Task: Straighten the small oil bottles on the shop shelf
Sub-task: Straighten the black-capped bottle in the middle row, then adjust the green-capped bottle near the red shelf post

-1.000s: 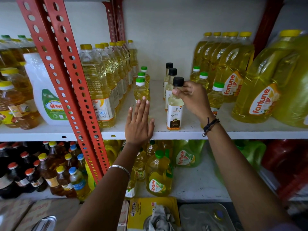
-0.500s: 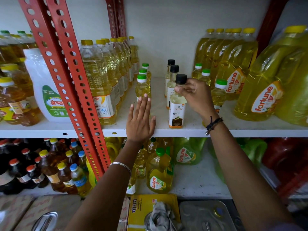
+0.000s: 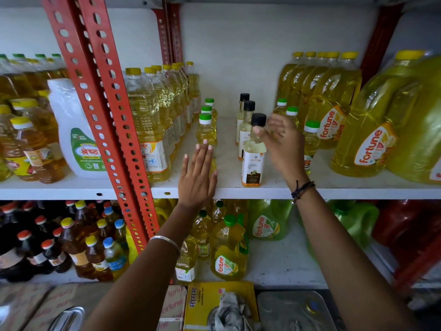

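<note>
The black-capped coconut oil bottle (image 3: 254, 154) stands upright at the white shelf (image 3: 310, 187) front edge. Your right hand (image 3: 284, 144) is spread open, fingertips touching its neck. Your left hand (image 3: 198, 177) lies flat, holding nothing, beside Fortune jugs (image 3: 372, 139).

Front small bottle (image 3: 253, 154): black cap, pale yellow oil, white label with orange band; 3 small bottles (image 3: 206, 130): green caps; upright post (image 3: 105, 108): red, punched holes; shelf (image 3: 334, 187): white
</note>
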{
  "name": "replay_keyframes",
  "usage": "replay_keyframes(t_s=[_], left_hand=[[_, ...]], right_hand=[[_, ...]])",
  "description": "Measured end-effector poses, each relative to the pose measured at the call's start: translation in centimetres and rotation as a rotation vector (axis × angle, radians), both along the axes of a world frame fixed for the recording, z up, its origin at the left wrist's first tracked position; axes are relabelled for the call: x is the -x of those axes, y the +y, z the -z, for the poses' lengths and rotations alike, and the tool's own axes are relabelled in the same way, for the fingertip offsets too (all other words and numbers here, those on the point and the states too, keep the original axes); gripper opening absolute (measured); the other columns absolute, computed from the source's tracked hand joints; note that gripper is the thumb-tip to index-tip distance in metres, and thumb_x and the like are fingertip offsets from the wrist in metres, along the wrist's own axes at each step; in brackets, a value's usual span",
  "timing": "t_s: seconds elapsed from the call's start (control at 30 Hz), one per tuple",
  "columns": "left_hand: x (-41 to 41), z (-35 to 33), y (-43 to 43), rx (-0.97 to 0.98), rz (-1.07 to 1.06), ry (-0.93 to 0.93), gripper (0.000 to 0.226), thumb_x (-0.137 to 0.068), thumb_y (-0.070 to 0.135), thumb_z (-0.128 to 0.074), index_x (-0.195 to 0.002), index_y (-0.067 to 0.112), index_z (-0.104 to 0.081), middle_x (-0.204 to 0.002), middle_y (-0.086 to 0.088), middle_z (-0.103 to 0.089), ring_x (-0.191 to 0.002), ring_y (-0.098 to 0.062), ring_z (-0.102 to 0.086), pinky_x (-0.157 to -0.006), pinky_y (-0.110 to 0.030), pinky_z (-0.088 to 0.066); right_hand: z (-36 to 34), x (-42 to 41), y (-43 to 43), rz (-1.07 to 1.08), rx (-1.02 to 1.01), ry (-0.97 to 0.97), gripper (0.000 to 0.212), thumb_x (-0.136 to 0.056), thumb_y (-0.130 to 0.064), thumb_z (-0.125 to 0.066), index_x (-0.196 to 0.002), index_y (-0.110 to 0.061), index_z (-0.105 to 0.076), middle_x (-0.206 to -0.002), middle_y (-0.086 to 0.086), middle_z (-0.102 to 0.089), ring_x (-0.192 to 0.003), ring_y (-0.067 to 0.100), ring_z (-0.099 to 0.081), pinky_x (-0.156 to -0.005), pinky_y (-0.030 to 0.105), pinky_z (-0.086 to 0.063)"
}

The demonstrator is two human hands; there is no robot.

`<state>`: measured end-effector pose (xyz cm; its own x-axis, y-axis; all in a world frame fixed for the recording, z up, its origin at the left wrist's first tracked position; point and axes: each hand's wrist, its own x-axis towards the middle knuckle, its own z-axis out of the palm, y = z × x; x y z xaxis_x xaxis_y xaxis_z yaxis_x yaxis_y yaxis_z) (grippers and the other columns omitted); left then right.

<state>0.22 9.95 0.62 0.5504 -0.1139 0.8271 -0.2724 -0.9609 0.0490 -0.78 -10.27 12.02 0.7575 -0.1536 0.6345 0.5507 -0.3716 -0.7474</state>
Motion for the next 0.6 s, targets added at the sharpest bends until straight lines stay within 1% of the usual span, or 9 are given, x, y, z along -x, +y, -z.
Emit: replay_keyframes(t_s=[0.07, 0.13, 0.2, 0.23, 0.33, 0.43, 0.53, 0.6], left_hand=[[0.6, -0.1, 1.4, 0.022, -0.038, -0.028, 0.059, -0.099, 0.033, -0.028, -0.151, 0.008, -0.02, -0.159, -0.007, -0.015, -0.148, -0.015, -0.003, -0.119, -0.04, -0.001], [1.1, -0.3, 3.2, 0.041, -0.086, -0.048, 0.059, -0.098, 0.033, -0.027, -0.151, 0.008, -0.019, -0.159, -0.009, -0.017, -0.148, -0.015, -0.003, -0.119, -0.04, -0.003], [1.5, -0.4, 4.7, 0.048, -0.127, -0.062, 0.059, -0.099, 0.033, -0.027, -0.151, 0.007, -0.021, -0.159, -0.009, -0.017, -0.148, -0.014, -0.003, -0.119, -0.039, 0.0], [1.7, -0.4, 5.6, 0.042, -0.149, -0.069, 0.059, -0.099, 0.033, -0.027, -0.152, 0.007, -0.021, -0.159, -0.008, -0.016, -0.148, -0.014, -0.003, -0.119, -0.039, 0.001], [1.9, -0.2, 7.0, 0.019, -0.201, -0.101, 0.059, -0.099, 0.034, -0.029, -0.152, 0.008, -0.02, -0.159, -0.006, -0.016, -0.148, -0.014, -0.001, -0.119, -0.038, 0.005], [1.6, -0.2, 8.5, -0.019, -0.22, -0.154, 0.059, -0.099, 0.033, -0.03, -0.151, 0.006, -0.023, -0.159, -0.006, -0.017, -0.148, -0.015, -0.003, -0.119, -0.039, 0.002], [1.0, -0.4, 9.5, -0.075, -0.193, -0.191, 0.059, -0.099, 0.033, -0.028, -0.152, 0.007, -0.02, -0.161, -0.001, -0.002, -0.148, -0.016, -0.005, -0.12, -0.04, 0.0], [0.4, -0.4, 10.0, -0.108, -0.185, -0.207, 0.059, -0.1, 0.035, -0.025, -0.152, 0.008, -0.018, -0.162, 0.001, 0.001, -0.148, -0.017, -0.006, -0.119, -0.041, 0.0]], right_hand=[[-0.1, 0.9, 0.5, 0.06, -0.056, -0.16, 0.042, -0.08, -0.033, -0.07, -0.112, -0.011, -0.057, -0.113, 0.007, -0.063, -0.106, 0.015, -0.06, -0.094, 0.031, -0.051], [-0.4, 1.7, 1.7, 0.078, -0.079, -0.289, 0.034, -0.082, -0.029, -0.068, -0.108, -0.01, -0.058, -0.108, 0.003, -0.061, -0.102, 0.015, -0.06, -0.091, 0.028, -0.051], [-0.6, 2.3, 3.3, 0.049, -0.064, -0.35, 0.028, -0.084, -0.025, -0.067, -0.106, -0.008, -0.059, -0.104, 0.004, -0.062, -0.099, 0.014, -0.06, -0.088, 0.023, -0.05], [-0.5, 2.4, 4.3, 0.016, -0.051, -0.359, 0.026, -0.084, -0.024, -0.066, -0.105, -0.008, -0.059, -0.103, 0.006, -0.064, -0.097, 0.015, -0.061, -0.086, 0.023, -0.05], [0.3, 1.7, 6.5, -0.085, 0.012, -0.296, 0.022, -0.086, -0.023, -0.064, -0.103, -0.01, -0.06, -0.103, 0.008, -0.064, -0.097, 0.017, -0.061, -0.087, 0.027, -0.051], [1.2, 0.3, 8.5, -0.127, 0.068, -0.166, 0.024, -0.087, -0.022, -0.062, -0.108, -0.009, -0.058, -0.111, 0.01, -0.064, -0.102, 0.015, -0.059, -0.089, 0.021, -0.046], [1.3, -1.1, 10.0, -0.144, 0.097, -0.01, 0.037, -0.09, -0.023, -0.057, -0.123, -0.008, -0.05, -0.128, 0.01, -0.057, -0.116, 0.017, -0.053, -0.097, 0.025, -0.04], [1.2, -2.1, 10.8, -0.171, 0.103, 0.059, 0.042, -0.092, -0.024, -0.054, -0.13, -0.009, -0.043, -0.137, 0.009, -0.05, -0.125, 0.018, -0.047, -0.098, 0.023, -0.035]])
